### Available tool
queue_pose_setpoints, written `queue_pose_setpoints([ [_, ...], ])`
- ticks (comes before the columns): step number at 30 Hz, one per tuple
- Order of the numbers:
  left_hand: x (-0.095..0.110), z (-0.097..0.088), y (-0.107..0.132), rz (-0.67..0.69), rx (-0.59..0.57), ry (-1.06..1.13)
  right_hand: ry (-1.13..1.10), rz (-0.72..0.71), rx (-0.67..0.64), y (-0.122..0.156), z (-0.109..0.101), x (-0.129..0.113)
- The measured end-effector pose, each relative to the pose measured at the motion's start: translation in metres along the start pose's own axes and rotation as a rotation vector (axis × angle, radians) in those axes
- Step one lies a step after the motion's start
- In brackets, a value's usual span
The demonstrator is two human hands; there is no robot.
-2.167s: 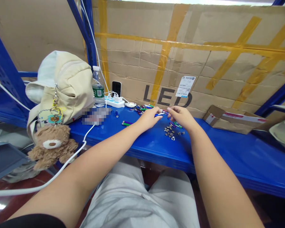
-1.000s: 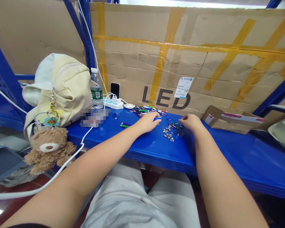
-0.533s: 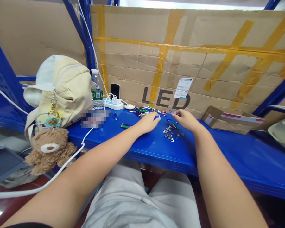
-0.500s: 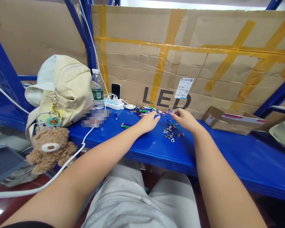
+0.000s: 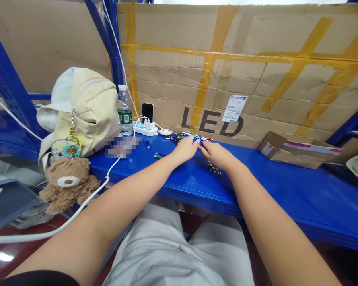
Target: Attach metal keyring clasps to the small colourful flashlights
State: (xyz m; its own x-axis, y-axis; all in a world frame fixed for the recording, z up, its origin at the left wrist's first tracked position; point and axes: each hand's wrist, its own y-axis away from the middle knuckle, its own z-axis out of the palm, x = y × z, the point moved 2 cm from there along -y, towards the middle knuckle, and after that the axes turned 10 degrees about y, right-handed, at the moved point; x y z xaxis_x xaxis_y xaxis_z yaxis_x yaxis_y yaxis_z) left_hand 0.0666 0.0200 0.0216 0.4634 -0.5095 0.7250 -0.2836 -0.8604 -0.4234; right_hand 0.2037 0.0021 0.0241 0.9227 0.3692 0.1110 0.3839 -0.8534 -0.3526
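Note:
My left hand (image 5: 186, 149) is closed round a small blue piece (image 5: 195, 140) that shows at its fingertips; its exact kind cannot be made out. My right hand (image 5: 217, 154) meets it there, thumb and fingers pinched together, and what they hold is hidden. Just behind the hands lies a pile of thin, coloured metal pieces (image 5: 176, 139) in red, green, purple and blue. Small round metal pieces (image 5: 214, 168) lie under my right wrist, partly covered. Left of my left hand are green and purple sticks (image 5: 159, 155) and a short blue cylinder (image 5: 148, 143).
A blue bench (image 5: 191, 178) runs against a large taped cardboard sheet (image 5: 167, 79). On the left stand a cream bag (image 5: 92, 107) with a teddy bear (image 5: 68, 182), a water bottle (image 5: 125, 113) and a power strip (image 5: 144, 128). An open cardboard box (image 5: 298, 153) stands right.
My right hand has moved left with the small blue loop it pinched, and now meets my left hand. The whole view has shifted slightly.

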Motion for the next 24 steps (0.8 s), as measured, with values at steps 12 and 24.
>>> queue_pose_setpoints([
  [12,-0.002,0.001,0.0,0.047,-0.145,0.144,-0.268,0.098,0.132,-0.002,-0.003,0.007],
  [24,0.002,0.001,0.004,-0.371,-0.336,0.807,-0.521,0.053,0.152,0.002,-0.005,0.005],
])
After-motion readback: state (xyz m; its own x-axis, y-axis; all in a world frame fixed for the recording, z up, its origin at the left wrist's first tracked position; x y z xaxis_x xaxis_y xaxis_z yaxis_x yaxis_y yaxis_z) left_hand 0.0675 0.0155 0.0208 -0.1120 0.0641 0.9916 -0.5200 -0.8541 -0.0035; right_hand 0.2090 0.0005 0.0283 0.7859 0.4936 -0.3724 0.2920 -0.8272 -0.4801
